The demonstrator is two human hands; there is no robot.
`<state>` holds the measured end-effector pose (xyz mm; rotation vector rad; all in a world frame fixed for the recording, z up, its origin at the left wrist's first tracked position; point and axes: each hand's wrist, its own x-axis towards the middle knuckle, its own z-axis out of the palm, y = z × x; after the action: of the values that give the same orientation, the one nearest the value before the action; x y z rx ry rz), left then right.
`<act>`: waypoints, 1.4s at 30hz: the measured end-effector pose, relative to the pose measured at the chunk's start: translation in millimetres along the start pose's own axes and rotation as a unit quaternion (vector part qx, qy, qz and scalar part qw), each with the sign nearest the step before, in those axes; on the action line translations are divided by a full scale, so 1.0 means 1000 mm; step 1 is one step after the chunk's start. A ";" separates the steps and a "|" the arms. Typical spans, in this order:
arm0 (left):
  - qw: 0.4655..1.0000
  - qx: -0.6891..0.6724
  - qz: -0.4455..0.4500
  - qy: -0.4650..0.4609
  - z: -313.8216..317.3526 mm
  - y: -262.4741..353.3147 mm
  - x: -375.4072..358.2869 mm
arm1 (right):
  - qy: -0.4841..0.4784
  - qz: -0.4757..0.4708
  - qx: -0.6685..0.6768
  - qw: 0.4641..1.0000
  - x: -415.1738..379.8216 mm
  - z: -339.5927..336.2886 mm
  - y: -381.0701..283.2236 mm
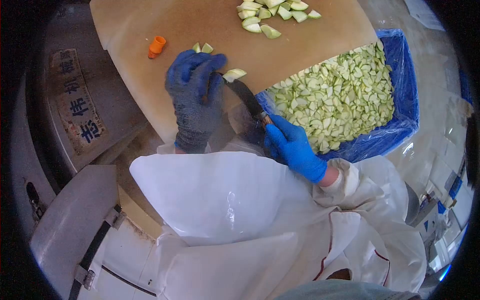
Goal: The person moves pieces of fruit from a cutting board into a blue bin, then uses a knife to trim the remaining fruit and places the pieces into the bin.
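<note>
My right hand [292,148], in a blue glove, is closed round the wooden handle of a knife [244,96] with a dark curved blade. The blade points up and left, its tip close to my left hand [196,90], which wears a grey-blue knit glove with curled fingers over the cutting board [200,25]. What the left fingers hold, if anything, is hidden. A pale green wedge [234,75] lies by the blade tip. Two small green pieces [202,48] show just beyond the left fingertips.
A blue lined crate [406,90] full of cut green pieces [340,95] stands right of the board. More wedges [270,15] lie at the board's far edge, and an orange object [157,46] at its left. A metal machine [80,95] stands at left.
</note>
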<state>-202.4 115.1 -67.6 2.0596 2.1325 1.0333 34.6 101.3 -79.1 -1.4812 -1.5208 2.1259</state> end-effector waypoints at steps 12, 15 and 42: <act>0.995 0.009 -0.060 0.073 -0.033 -0.014 -0.014 | 0.083 -0.045 -0.061 0.994 -0.008 -0.051 0.002; 0.995 0.060 -0.073 0.037 -0.036 -0.023 -0.017 | 0.077 -0.106 -0.159 0.979 0.003 -0.057 -0.013; 0.967 -0.073 0.112 -0.219 0.014 0.055 0.009 | 0.114 0.011 -0.241 0.964 -0.085 -0.199 -0.037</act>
<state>-148.7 125.5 -50.3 2.2323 1.5959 0.6411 215.0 197.0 2.0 -1.8136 -2.0250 1.5846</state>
